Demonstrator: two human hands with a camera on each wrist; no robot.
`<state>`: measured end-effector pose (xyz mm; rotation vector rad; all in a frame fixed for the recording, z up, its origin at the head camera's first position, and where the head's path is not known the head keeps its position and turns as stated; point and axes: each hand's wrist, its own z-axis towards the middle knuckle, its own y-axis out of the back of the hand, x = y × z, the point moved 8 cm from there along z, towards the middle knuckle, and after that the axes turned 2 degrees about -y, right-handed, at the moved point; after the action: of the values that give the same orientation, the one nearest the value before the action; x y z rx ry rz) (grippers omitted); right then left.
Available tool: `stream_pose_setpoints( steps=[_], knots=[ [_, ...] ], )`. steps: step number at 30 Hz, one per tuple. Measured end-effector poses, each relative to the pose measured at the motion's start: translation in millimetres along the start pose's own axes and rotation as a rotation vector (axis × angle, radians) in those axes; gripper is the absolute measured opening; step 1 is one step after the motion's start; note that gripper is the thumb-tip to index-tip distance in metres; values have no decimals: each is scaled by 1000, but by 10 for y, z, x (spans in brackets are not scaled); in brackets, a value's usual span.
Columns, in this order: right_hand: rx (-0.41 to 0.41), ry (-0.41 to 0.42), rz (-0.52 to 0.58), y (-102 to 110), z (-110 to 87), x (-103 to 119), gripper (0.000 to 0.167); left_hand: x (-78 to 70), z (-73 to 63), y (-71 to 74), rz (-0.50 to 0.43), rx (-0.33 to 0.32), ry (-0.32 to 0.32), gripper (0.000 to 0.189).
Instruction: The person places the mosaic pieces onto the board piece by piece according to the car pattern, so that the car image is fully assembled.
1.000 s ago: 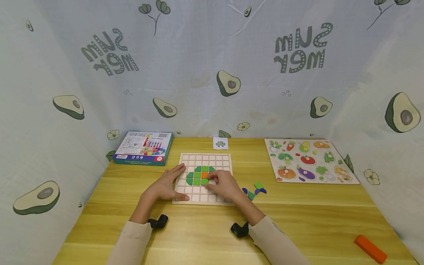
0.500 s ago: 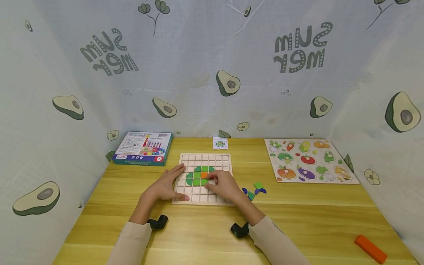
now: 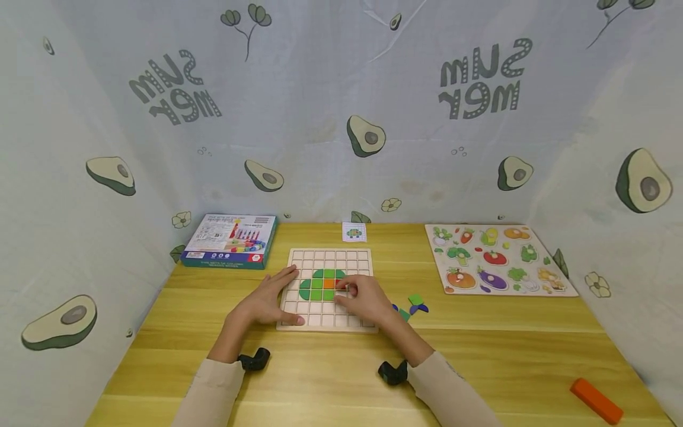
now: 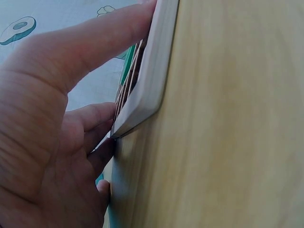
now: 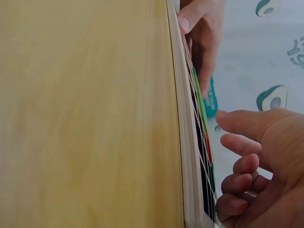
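Note:
A pale wooden grid board (image 3: 315, 322) lies on the table with green tiles (image 3: 316, 294), an orange tile (image 3: 329, 284) and a partly covered red tile (image 3: 338, 283) set together in its middle. My left hand (image 3: 262, 300) rests spread at the board's left side, its thumb on the near edge. Over the right part of the tiles is my right hand (image 3: 365, 298), index fingertip close to the red tile. In the right wrist view, thumb and index are apart with nothing between them; the other fingers curl loosely.
Right of the board lie a loose green square (image 3: 415, 300), blue pieces (image 3: 419, 309) and a green piece (image 3: 404, 315). Behind are a picture card (image 3: 354, 232) and a box (image 3: 230, 240). A vegetable puzzle (image 3: 501, 260) and an orange block (image 3: 596, 401) lie to the right.
My right hand has drawn slightly to the right, and the red tile beside the orange one now shows. My left hand stays on the board.

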<state>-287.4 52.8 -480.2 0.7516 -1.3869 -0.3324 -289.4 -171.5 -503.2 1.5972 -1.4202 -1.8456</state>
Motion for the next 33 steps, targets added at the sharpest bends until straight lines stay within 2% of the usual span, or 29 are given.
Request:
stream_pose_setpoints(
  steps=[11, 18, 25, 33],
  knots=[
    [-42, -76, -1, 301, -129, -259, 21, -20, 0, -15, -5, 0, -2, 121],
    [-81, -42, -36, 517, -189, -412, 22, -17, -13, -6, -12, -1, 3, 121],
    [-109, -80, -48, 759, -299, -584, 23, -21, -12, -3, -5, 3, 4, 121],
    [-155, -71, -74, 1025, -431, -778, 24, -16, -11, -6, 5, 2, -5, 122]
  ],
)
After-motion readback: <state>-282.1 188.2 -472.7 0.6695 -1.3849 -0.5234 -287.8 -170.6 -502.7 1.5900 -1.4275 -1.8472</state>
